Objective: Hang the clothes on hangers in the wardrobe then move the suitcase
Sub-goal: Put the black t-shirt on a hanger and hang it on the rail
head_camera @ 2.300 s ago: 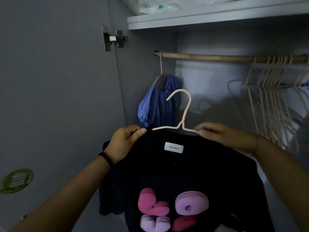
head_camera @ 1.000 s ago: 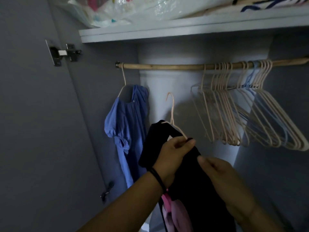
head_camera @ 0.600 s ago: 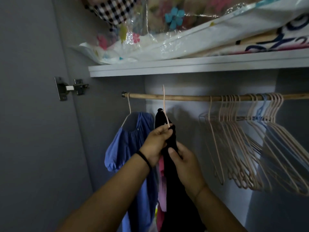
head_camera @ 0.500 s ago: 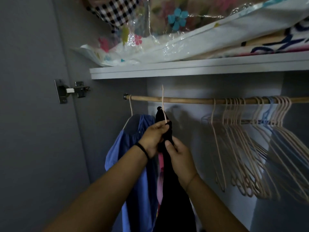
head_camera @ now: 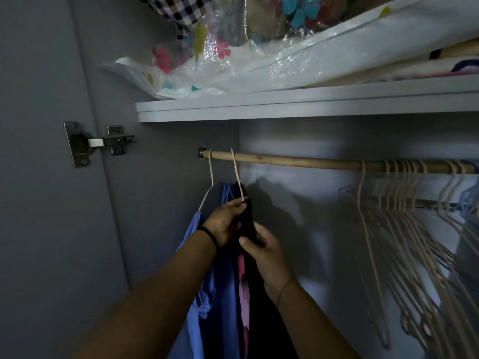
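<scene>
Left hand [head_camera: 225,224], right hand [head_camera: 265,256] round one black shirt [head_camera: 260,325]; one blue top [head_camera: 225,294] beside

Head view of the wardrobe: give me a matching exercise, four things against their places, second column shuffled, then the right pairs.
1. blue puff-sleeved blouse
2. black T-shirt with pink print
3. bunch of empty pale pink hangers
4. clear flower-printed plastic bag

A. lying on the grey shelf
B. crowded on the right part of the wooden rod
C. gripped by the left hand and the right hand
D. hanging at the rod's left end

Pairs: 1-D, 2-C, 3-B, 4-A.
</scene>
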`<state>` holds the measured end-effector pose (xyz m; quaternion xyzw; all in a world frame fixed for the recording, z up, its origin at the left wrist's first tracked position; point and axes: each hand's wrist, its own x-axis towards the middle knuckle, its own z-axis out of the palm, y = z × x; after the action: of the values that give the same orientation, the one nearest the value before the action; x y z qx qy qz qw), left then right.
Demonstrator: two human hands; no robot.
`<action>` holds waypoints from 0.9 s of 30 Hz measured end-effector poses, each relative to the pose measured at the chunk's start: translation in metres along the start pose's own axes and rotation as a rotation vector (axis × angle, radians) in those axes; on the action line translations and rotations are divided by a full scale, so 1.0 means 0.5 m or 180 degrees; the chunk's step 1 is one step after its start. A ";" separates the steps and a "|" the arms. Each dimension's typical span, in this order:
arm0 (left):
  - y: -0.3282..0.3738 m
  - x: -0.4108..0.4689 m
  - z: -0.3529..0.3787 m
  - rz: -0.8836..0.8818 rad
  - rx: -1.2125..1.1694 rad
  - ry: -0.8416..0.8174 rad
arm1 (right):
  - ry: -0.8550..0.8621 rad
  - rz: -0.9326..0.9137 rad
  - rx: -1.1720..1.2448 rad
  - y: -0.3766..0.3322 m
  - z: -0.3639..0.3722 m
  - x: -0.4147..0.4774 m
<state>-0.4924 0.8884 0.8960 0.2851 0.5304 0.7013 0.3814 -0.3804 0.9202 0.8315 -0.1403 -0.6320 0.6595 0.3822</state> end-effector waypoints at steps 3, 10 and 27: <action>-0.011 0.008 -0.023 0.0011 0.0087 0.0047 | -0.0027 0.0008 -0.0013 0.025 0.015 0.004; -0.031 -0.029 -0.054 0.0303 0.0501 0.0265 | -0.0194 0.0117 -0.0222 0.050 0.038 -0.024; -0.197 -0.627 -0.195 0.0601 0.3672 0.1317 | -0.2052 -0.1268 -0.2205 0.032 0.060 -0.297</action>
<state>-0.3765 0.5889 0.7761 0.3492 0.8595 0.3731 -0.0085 -0.3063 0.7985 0.7770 0.0749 -0.9136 0.3355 0.2172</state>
